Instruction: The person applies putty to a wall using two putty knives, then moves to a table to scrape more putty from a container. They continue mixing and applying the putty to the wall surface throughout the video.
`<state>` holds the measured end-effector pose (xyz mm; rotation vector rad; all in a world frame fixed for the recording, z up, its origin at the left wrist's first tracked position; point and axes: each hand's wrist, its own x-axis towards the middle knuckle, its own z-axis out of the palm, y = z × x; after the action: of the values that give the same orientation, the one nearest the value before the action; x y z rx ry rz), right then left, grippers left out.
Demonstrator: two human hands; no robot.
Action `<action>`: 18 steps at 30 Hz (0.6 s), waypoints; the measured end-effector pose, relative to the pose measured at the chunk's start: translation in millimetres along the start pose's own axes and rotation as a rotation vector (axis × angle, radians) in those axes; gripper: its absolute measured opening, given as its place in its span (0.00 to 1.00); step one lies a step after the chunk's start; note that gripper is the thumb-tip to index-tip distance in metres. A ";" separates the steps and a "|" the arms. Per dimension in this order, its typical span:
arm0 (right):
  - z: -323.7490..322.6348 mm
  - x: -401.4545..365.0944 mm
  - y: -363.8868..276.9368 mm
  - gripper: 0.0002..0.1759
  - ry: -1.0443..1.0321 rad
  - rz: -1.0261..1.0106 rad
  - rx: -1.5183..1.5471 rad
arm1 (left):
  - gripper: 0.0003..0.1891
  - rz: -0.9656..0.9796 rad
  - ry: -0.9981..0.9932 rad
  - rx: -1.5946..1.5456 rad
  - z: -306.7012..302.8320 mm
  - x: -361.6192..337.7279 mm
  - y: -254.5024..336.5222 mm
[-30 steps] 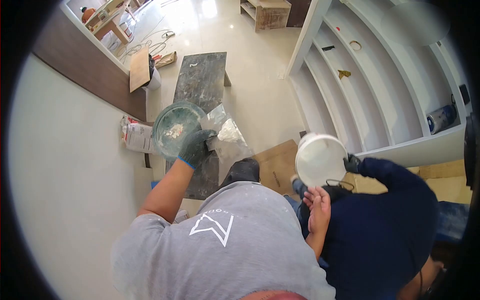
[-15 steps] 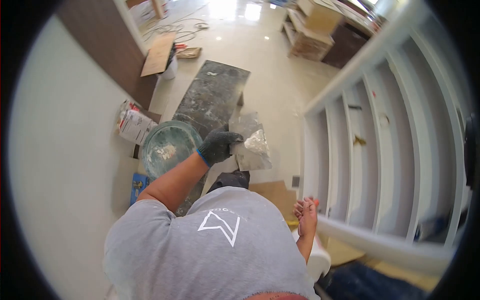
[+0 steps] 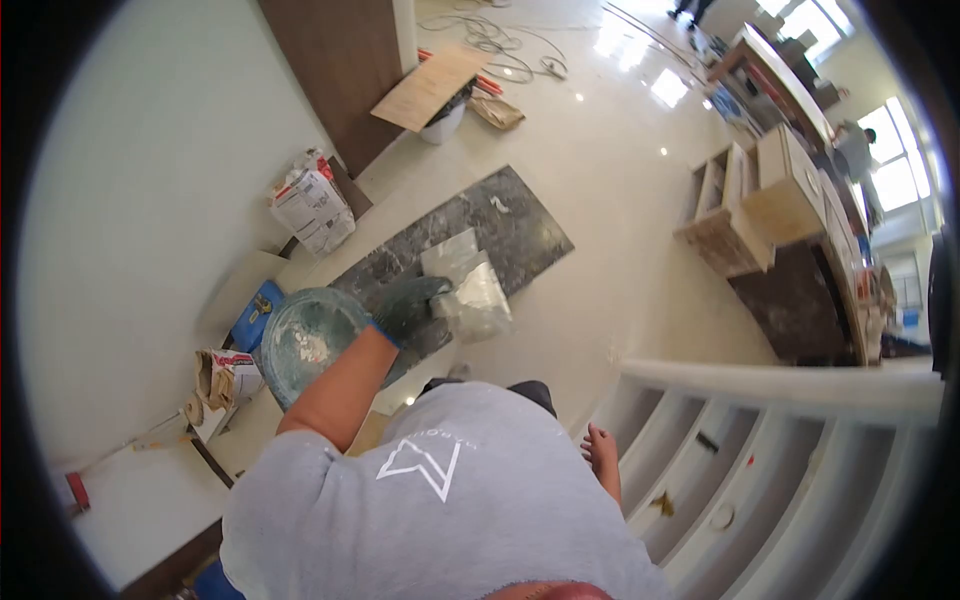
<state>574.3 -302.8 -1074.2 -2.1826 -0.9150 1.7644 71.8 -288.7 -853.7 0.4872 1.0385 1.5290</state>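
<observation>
My left hand (image 3: 405, 305), in a dark glove with a blue cuff, is closed on a broad, flat metal putty blade (image 3: 455, 315). White putty (image 3: 482, 288) lies on its face, and a second flat piece seems to overlap it at the top. Just left of the glove is a round green tub (image 3: 283, 372) with whitish lumps of putty (image 3: 310, 345) in it. Bare and low by my right side, my right hand (image 3: 602, 448) has its fingers loosely bent and apart, with nothing visible in them. It is nearest the white shelf unit (image 3: 760, 385).
A dark marbled board (image 3: 530, 235) lies beyond the tub. Paper sacks (image 3: 312, 208) and a blue box (image 3: 257, 315) line the left wall. Cables (image 3: 500, 45) trail across the far floor. Wooden cabinets (image 3: 790, 185) stand right; a person (image 3: 855, 155) is behind them.
The view has swung to the right, bringing the cabinets and distant people into sight. My left hand still holds the blade with putty. My right hand has dropped lower, its fingers more bent.
</observation>
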 end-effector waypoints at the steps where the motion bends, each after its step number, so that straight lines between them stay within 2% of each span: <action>1: -7.9 20.0 -24.9 0.32 -0.024 0.006 -0.026 | 0.14 0.118 0.071 0.158 -11.2 9.0 -6.5; 4: -19.8 88.2 -105.8 0.34 -0.170 -0.015 -0.217 | 0.13 0.399 0.310 0.478 -56.9 21.0 -41.4; 5: -23.0 106.8 -135.7 0.34 -0.199 -0.060 -0.276 | 0.12 0.438 0.392 0.475 -70.0 20.9 -54.6; 7: -27.7 153.1 -206.6 0.34 -0.247 -0.163 -0.390 | 0.12 0.240 0.455 -0.245 0.2 11.6 -19.0; 9: -29.0 178.4 -279.9 0.34 -0.285 -0.242 -0.415 | 0.18 0.363 0.498 -0.341 52.0 11.6 -7.2; 13: -18.2 214.1 -407.8 0.35 -0.365 -0.339 -0.566 | 0.24 0.474 0.542 -0.377 48.1 19.6 -38.6; 15: -3.0 232.3 -459.1 0.36 -0.367 -0.400 -0.723 | 0.25 0.515 0.616 -0.471 71.2 22.7 -33.0; 16: 2.2 239.2 -477.5 0.36 -0.365 -0.423 -0.800 | 0.26 0.573 0.575 -0.467 90.3 24.6 -25.6; 18: 18.9 231.3 -507.8 0.36 -0.380 -0.491 -0.732 | 0.26 0.616 0.600 -0.412 86.0 29.2 -34.7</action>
<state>406.7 226.0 -1011.2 -1.6843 -2.2515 1.7740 151.8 -234.1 -844.5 0.0375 1.0160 2.4717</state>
